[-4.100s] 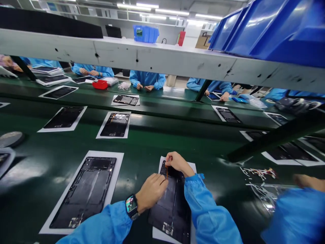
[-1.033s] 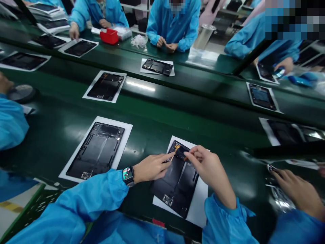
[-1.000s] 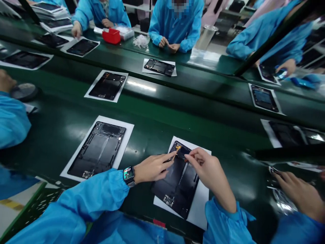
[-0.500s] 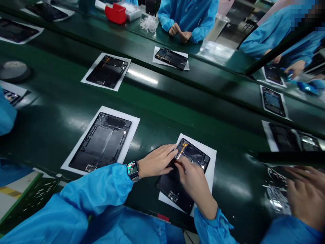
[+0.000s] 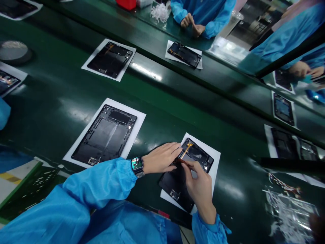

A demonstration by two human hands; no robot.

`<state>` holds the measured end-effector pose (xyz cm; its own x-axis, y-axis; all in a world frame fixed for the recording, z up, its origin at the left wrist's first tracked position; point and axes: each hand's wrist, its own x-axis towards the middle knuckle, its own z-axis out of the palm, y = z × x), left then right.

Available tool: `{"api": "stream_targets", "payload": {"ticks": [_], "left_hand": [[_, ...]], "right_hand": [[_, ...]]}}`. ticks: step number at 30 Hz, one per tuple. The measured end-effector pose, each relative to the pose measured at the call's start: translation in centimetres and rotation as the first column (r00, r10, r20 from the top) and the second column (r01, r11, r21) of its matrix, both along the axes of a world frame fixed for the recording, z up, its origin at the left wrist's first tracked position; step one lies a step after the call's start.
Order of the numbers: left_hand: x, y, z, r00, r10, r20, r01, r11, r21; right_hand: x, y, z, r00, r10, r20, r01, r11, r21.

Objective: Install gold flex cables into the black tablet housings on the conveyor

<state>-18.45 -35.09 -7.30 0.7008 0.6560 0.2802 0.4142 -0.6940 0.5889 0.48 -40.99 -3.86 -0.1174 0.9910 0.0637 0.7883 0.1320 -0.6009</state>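
A black tablet back housing (image 5: 196,157) lies on a white sheet (image 5: 214,159) on the green belt (image 5: 177,115), just in front of me. An orange flex cable (image 5: 186,149) sits at its upper left corner. My left hand (image 5: 162,157), with a smartwatch on the wrist, lies flat with fingers stretched out on the housing's left edge beside the cable. My right hand (image 5: 199,184) is pinched on the lower end of the orange flex cable, fingertips close to my left hand's fingers.
A second housing (image 5: 105,134) on paper lies to the left; more housings (image 5: 110,59) sit further up the belt. Co-workers in blue coats work across the line (image 5: 193,25). A tray of small strips (image 5: 289,206) is at right. A round disc (image 5: 12,51) rests far left.
The view has tilted down and the belt scene has shifted up. My right hand has come down from the housing's top edge to its middle left, closing in on my left fingertips.
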Motion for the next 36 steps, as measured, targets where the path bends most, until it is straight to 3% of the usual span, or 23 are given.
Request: {"api": "stream_targets", "payload": {"ticks": [9,17,23,36], "left_hand": [[0.1,0.1,-0.1,1.0,0.0,0.006,0.0,1.0,-0.009],[0.1,0.1,-0.4,0.999,-0.012,0.035,0.013,0.999,-0.035],[0.0,0.2,0.1,1.0,0.0,0.001,0.0,0.999,-0.042],[0.0,0.1,-0.3,1.0,-0.004,0.008,0.005,0.999,-0.04]], "right_hand": [[-0.7,0.0,0.2,0.999,0.047,0.005,-0.047,0.999,0.021],[-2.3,1.8,1.0,0.915,0.215,0.34,-0.212,0.976,-0.047],[-0.6,1.4,1.3,0.961,0.169,0.219,-0.164,0.986,-0.043],[-1.9,1.3,0.7,0.926,0.184,0.329,-0.177,0.983,-0.051]]}}
